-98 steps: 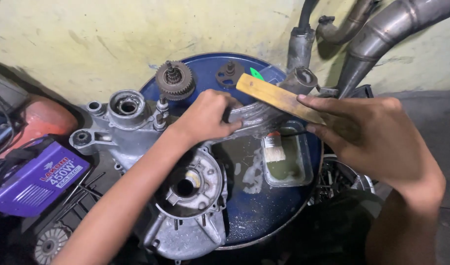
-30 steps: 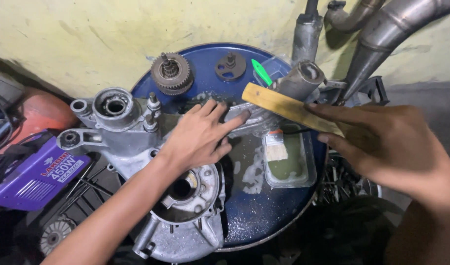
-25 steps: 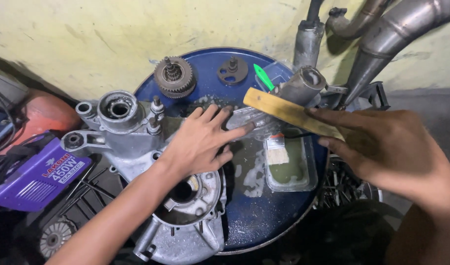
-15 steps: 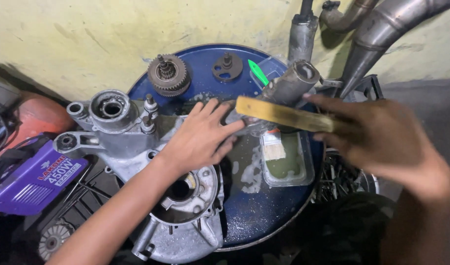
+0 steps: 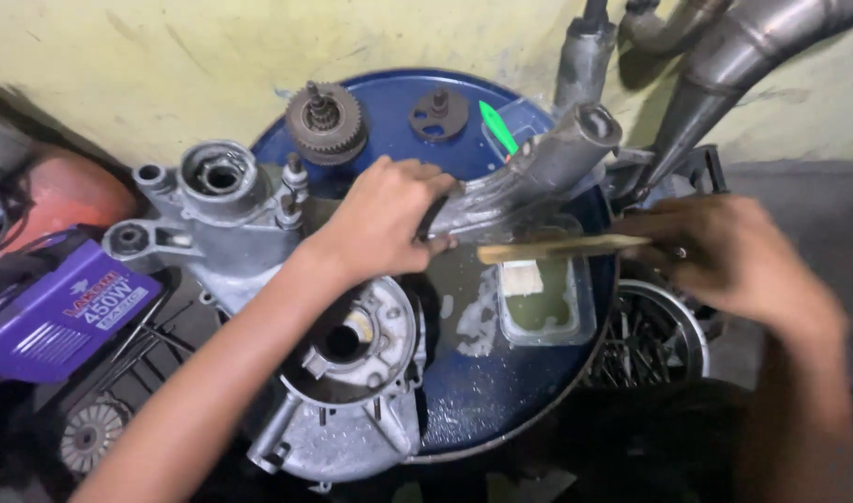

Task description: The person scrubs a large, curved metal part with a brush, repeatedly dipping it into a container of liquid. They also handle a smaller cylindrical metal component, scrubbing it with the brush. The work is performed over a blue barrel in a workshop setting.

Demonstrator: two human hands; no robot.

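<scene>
We're working on a blue drum lid (image 5: 464, 391) against a yellow wall (image 5: 166, 65) — left hand (image 5: 385, 219) clenched on the grey casing arm (image 5: 529, 172), right hand (image 5: 724, 256) gripping the wooden stick (image 5: 557, 249) above the tray (image 5: 543, 321) — gears (image 5: 326, 121) behind.

Head camera looks steeply down (close in) on the blue drum top (image 5: 464, 391).

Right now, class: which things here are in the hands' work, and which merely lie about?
In hand:
left hand gripping the curved metal casting
right hand holding the flat wooden stick

Lying about:
gear cluster
green-handled tool
tray of liquid
purple box
engine case
</scene>
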